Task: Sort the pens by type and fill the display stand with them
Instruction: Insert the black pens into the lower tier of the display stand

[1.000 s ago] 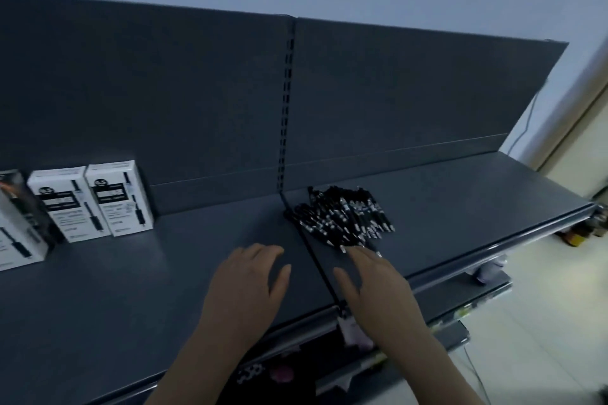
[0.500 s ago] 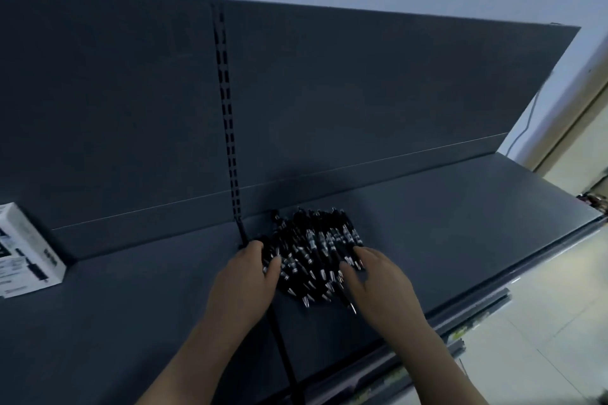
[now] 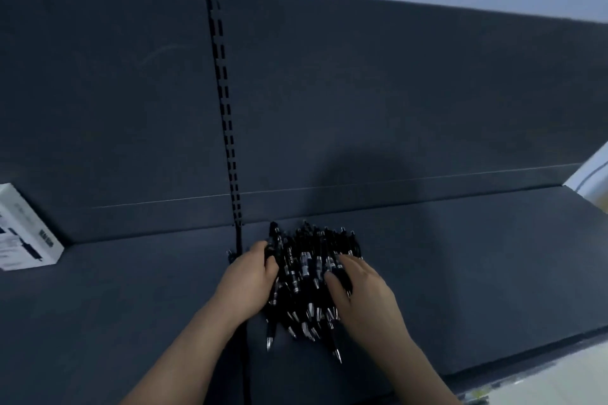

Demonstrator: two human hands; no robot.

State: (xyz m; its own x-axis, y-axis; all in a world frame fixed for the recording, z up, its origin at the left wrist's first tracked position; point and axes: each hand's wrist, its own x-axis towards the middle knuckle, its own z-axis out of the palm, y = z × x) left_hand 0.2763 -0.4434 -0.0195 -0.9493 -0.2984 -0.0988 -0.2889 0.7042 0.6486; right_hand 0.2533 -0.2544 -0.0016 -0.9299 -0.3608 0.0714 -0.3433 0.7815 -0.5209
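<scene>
A heap of several black click pens with silver tips lies on the dark grey shelf, just right of the shelf seam. My left hand presses against the heap's left side, fingers curled around the outer pens. My right hand lies on the heap's right side, fingers spread over the pens. The two hands cup the heap between them. The pens under my palms are hidden.
A white pen box stands at the far left of the shelf. A slotted upright runs down the dark back panel. The shelf's front edge drops to a pale floor at the lower right.
Both hands came forward from the shelf's front edge onto the pen heap and closed in on its two sides. The view swung right, so most white boxes left the frame.
</scene>
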